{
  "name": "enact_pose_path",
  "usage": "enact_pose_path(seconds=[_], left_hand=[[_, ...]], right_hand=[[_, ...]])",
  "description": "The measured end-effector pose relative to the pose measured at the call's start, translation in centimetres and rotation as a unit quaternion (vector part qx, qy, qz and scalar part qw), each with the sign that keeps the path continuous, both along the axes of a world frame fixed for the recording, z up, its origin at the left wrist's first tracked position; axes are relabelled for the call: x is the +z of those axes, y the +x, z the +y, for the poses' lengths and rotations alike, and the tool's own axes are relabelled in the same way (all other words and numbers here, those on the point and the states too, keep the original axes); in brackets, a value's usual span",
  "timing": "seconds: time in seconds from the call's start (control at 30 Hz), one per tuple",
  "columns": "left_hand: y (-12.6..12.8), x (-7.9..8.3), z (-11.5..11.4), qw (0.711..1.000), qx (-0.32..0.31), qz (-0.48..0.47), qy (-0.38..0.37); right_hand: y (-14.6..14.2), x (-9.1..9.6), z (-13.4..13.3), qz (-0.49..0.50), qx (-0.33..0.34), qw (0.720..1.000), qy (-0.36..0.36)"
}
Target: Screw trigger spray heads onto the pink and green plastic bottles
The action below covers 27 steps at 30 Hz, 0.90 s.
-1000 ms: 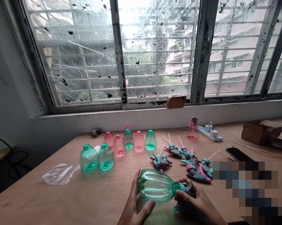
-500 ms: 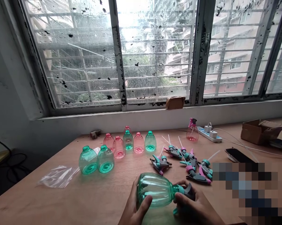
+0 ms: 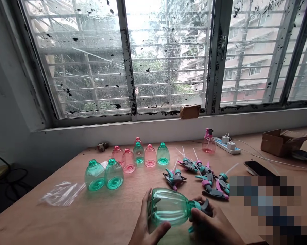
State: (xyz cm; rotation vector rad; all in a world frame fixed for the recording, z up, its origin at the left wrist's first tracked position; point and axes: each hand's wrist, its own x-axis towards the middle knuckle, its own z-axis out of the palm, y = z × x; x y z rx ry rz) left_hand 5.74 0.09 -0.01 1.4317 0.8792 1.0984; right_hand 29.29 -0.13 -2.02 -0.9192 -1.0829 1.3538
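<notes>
Here, the bottle [image 3: 168, 208] lies on its side at the near edge of the table [image 3: 104, 217], long axis 9 to 3 o'clock. The left hand [image 3: 145, 227] grips its base at 9. The right hand [image 3: 216, 227] is closed around the sprayer [image 3: 205, 205] at 3.

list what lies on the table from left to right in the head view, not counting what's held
plastic bag, two green bottles, pink and green bottle cluster, loose spray heads, phone, cardboard box
</notes>
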Motion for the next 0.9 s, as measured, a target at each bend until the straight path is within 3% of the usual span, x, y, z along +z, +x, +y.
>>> enact_pose_path(seconds=[0.13, 0.3, 0.5, 0.9], left_hand=[[0.2, -0.1, -0.1, 0.999, -0.037, -0.024, -0.003], [0.0, -0.6, 0.4, 1.0, -0.011, 0.004, 0.017], [-0.1, -1.2, 0.6, 0.999, -0.024, -0.014, 0.025], [-0.4, -1.1, 0.6, 0.999, 0.005, 0.027, 0.025]], right_hand=[[0.1, -0.3, 0.2, 0.014, -0.018, 1.0, 0.007], [0.1, -0.6, 0.3, 0.026, -0.016, 1.0, 0.003], [0.0, -0.2, 0.2, 0.019, -0.014, 1.0, 0.007], [0.0, 0.2, -0.1, 0.004, -0.027, 1.0, -0.005]])
